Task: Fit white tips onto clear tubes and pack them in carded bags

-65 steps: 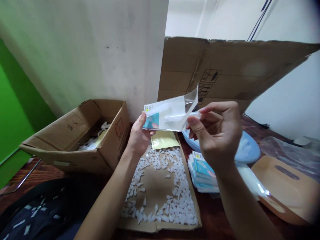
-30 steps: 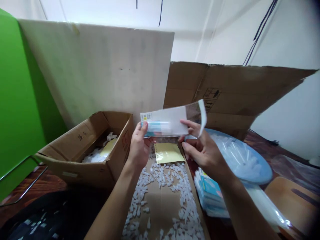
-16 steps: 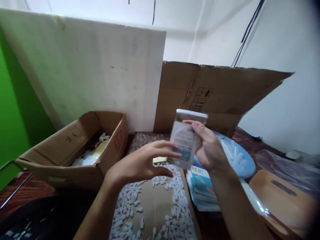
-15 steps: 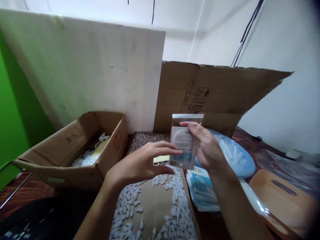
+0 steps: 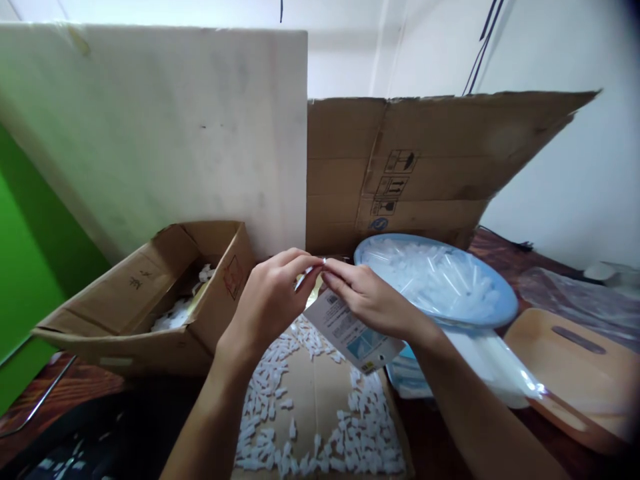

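A small clear packet with a white and blue printed card (image 5: 350, 333) hangs tilted over the work surface. My right hand (image 5: 367, 293) grips its upper end between thumb and fingers. My left hand (image 5: 275, 293) is closed in a pinch at the packet's top edge, its fingertips meeting those of the right hand. Many small white plastic pieces (image 5: 265, 393) lie spread below on a flat cardboard sheet (image 5: 315, 387). Beside the sheet, partly behind my right forearm, is a stack of blue and white packets (image 5: 407, 377).
An open cardboard box (image 5: 220, 313) holding white pieces stands at the left. To the right are a blue basin (image 5: 507, 317) full of clear plastic parts (image 5: 435, 280) and an orange-tan tray (image 5: 545, 353). A large cardboard panel (image 5: 440, 153) leans at the back.
The packet has tilted and come down and left. My left hand, before loosely open beside it, has closed at its top edge, and my right hand has moved left to meet it.
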`<state>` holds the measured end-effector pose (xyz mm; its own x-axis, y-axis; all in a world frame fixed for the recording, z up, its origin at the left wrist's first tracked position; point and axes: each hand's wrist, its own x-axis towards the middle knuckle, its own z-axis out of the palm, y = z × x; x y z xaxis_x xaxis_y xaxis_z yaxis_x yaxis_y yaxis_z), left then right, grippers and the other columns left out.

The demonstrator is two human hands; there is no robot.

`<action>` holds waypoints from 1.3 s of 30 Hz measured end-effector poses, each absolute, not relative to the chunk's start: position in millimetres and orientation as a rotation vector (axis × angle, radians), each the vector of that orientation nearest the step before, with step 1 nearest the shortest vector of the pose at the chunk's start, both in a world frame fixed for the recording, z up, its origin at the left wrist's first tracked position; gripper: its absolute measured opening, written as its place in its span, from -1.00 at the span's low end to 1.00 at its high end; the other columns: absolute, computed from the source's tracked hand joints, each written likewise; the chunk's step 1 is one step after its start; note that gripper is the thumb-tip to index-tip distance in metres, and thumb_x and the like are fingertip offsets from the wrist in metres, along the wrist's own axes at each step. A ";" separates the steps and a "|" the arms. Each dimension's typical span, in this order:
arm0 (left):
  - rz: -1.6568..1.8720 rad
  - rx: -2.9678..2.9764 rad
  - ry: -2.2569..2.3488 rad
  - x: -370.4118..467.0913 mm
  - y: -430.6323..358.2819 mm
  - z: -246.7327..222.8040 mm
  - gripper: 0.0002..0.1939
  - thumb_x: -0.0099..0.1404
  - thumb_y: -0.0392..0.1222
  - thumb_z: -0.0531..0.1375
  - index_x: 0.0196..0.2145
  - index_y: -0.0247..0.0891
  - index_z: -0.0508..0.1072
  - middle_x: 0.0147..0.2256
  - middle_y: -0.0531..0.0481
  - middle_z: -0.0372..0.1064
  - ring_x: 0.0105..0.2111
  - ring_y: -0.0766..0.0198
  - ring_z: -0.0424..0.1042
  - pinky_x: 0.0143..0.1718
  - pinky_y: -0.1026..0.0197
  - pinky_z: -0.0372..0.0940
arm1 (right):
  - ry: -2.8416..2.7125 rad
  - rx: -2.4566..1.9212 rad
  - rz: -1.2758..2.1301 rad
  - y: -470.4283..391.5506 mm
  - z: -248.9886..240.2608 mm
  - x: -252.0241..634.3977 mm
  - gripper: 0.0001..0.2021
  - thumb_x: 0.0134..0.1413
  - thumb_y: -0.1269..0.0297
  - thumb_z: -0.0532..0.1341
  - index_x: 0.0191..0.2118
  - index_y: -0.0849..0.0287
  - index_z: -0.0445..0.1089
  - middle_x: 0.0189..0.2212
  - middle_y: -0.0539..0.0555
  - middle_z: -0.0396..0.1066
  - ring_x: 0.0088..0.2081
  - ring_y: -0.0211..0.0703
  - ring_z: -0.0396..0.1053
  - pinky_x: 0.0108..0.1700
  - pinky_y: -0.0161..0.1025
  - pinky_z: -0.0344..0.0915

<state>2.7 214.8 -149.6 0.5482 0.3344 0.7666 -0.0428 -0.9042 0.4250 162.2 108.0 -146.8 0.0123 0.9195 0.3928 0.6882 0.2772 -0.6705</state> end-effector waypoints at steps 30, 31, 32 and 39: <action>1.145 2.337 0.375 -11.0 212.4 -133.4 -0.94 0.20 -0.36 0.28 -0.38 -0.30 0.58 -0.45 0.05 0.52 -0.46 0.41 0.46 -0.39 0.39 0.35 | -1.848 -1.475 0.375 99.4 -137.1 160.2 -0.64 0.46 0.34 0.04 0.19 0.03 0.47 -0.18 0.01 0.60 -0.25 -0.24 0.46 -0.18 -0.28 0.25; 1.126 2.301 0.379 -11.3 212.2 -133.4 -0.95 0.21 -0.35 0.29 -0.37 -0.30 0.58 -0.45 0.05 0.53 -0.46 0.40 0.47 -0.39 0.39 0.36 | -1.850 -1.473 0.380 98.5 -135.9 160.6 -0.63 0.46 0.35 0.05 0.20 0.02 0.46 -0.19 0.00 0.60 -0.27 -0.25 0.45 -0.19 -0.28 0.25; 1.109 2.262 0.383 -11.6 212.3 -133.8 -0.96 0.21 -0.33 0.30 -0.37 -0.29 0.59 -0.44 0.05 0.53 -0.45 0.40 0.48 -0.38 0.39 0.37 | -1.850 -1.468 0.385 97.7 -134.7 161.1 -0.63 0.45 0.35 0.05 0.21 0.02 0.46 -0.19 0.00 0.60 -0.28 -0.25 0.45 -0.20 -0.28 0.25; 1.127 1.845 0.459 -20.1 223.4 -139.9 -0.89 0.21 -0.16 0.40 -0.35 -0.25 0.62 -0.43 0.06 0.57 -0.44 0.40 0.53 -0.38 0.42 0.41 | -1.741 -1.419 0.393 90.1 -126.9 171.2 -0.67 0.47 0.22 0.06 0.13 -0.04 0.52 -0.23 -0.05 0.61 -0.32 -0.27 0.45 -0.25 -0.31 0.26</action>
<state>-20.1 223.4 -139.9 0.5159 0.6858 0.5133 -0.1326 -0.5280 0.8388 171.2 90.1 -126.9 -0.0116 0.9155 0.4022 0.6539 0.3112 -0.6896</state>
